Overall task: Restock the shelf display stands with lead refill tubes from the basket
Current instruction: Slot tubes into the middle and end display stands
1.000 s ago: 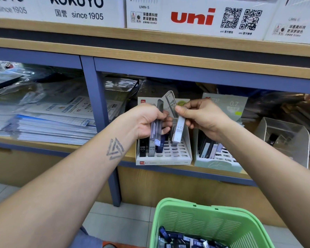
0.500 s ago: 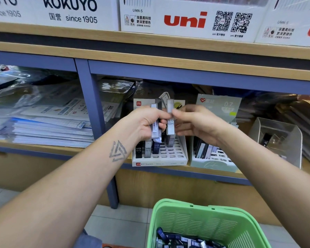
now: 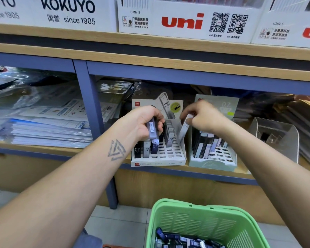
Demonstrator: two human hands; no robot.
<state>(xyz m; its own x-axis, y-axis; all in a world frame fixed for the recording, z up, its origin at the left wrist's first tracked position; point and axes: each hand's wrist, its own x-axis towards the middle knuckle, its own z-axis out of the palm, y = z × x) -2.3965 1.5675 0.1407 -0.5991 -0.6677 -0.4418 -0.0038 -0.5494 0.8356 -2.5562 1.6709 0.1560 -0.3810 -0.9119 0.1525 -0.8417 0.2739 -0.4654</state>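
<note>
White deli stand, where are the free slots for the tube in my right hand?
White stand: the front rows and right side, right of the three HB tubes, show bare slots. The back left rows are crowded. Left hand with its bundle hangs over the left; right hand has room.

"uni" box; "KOKUYO" box

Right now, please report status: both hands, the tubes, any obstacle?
Left hand grips spare tubes. Right hand pinches one tube over white stand. No obstacle seen.
</note>
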